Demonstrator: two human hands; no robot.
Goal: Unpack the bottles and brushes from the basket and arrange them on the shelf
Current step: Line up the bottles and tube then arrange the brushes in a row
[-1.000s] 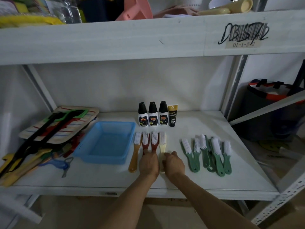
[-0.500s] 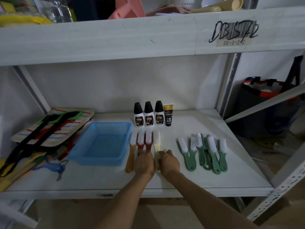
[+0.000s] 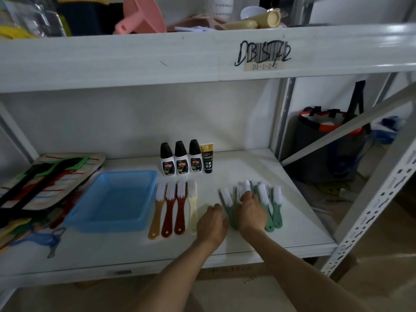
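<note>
Three black-capped white bottles (image 3: 181, 161) and a black-and-gold tube (image 3: 207, 158) stand in a row at the back of the white shelf (image 3: 292, 221). In front lie several long brushes (image 3: 174, 206) with tan, red and cream handles, side by side. To their right lies a group of green-handled brushes (image 3: 269, 203). My right hand (image 3: 251, 210) rests on the middle green brushes, fingers over their bristles. My left hand (image 3: 211, 222) lies on the shelf just left of the leftmost green brush (image 3: 227, 201), holding nothing. The blue basket (image 3: 126, 176) is empty.
A striped board with black and green straps (image 3: 49, 176) and coloured utensils sit at the shelf's left end. The upper shelf beam (image 3: 202, 57) hangs overhead. A slanted steel brace (image 3: 351, 129) and perforated upright (image 3: 371, 212) stand at the right, with a dark bag (image 3: 324, 140) behind.
Both hands left the handles of the tan, red and cream brushes and moved right to the green brushes. The right hand now lies on them.
</note>
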